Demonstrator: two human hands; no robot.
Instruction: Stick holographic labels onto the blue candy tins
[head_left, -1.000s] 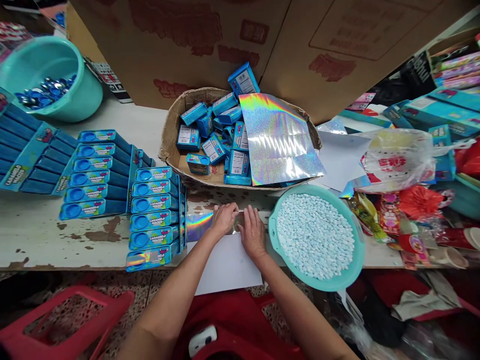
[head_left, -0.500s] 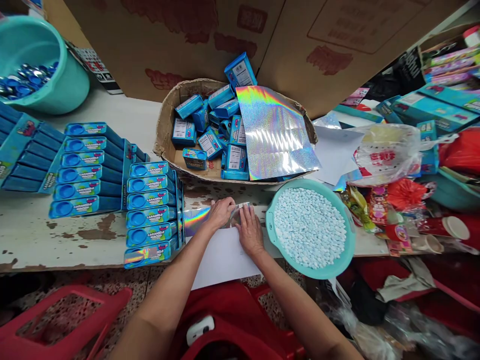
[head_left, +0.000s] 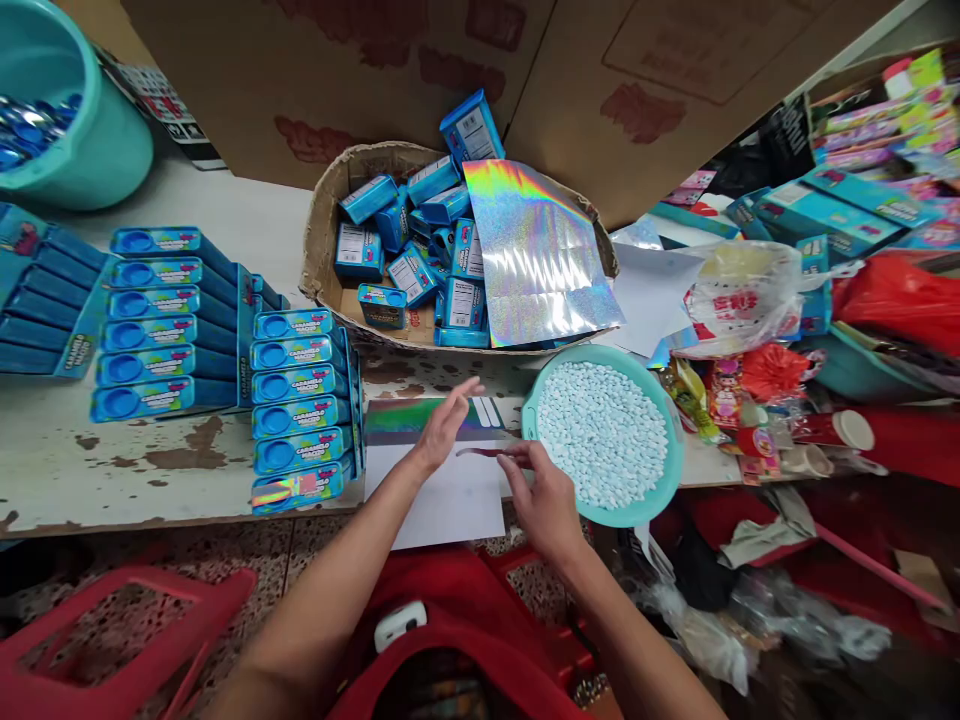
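Note:
My right hand [head_left: 541, 490] pinches a thin, dark, slightly curved sticker strip [head_left: 484, 452] at its right end, just left of the bowl. My left hand [head_left: 445, 428] hovers over the shiny sticker sheet [head_left: 409, 418] with its fingers stretched out and nothing in them. Narrow white label-shaped patches show at the sheet's right end. White backing paper [head_left: 442, 510] lies in front, overhanging the table edge. To the left, blue candy tins [head_left: 298, 415] marked "Caramelo Macizo" stand stacked in a display box, and the nearest one carries a shiny sticker [head_left: 283, 488].
A turquoise bowl of pale blue candies [head_left: 604, 440] stands close at right. Behind is a cut carton [head_left: 322, 270] of loose tins, with another holographic sheet [head_left: 540, 260] on it. More tin displays and a turquoise bucket [head_left: 112, 150] are at left. A red stool [head_left: 457, 640] is below.
My right hand has come off the sheet and moved right, now with the sticker strip in its fingers. My left hand has lifted and its fingers have straightened. The view has shifted slightly.

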